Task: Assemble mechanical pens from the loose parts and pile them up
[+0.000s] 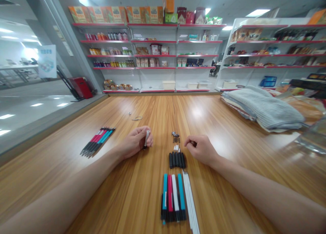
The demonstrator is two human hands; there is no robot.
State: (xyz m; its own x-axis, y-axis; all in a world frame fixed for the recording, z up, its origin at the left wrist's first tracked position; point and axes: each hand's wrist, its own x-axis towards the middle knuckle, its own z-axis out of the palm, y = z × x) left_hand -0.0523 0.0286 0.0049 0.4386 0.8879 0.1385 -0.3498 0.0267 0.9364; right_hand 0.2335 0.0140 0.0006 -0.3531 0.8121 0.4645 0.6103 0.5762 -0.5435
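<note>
Above the table [152, 106], the left hand [136, 141] curls around a pen tube [147, 136]; hold it steady. Right hand [202, 148], loosely curled near springs [176, 139]: contents, if any, cannot be told.

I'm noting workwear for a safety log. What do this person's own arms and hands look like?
The left hand and right hand are bare, with no gloves. The left forearm and right forearm show no sleeve, and no watch or bracelet is visible.

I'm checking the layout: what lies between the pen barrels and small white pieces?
A row of black tubes lies there, in the head view.
</note>
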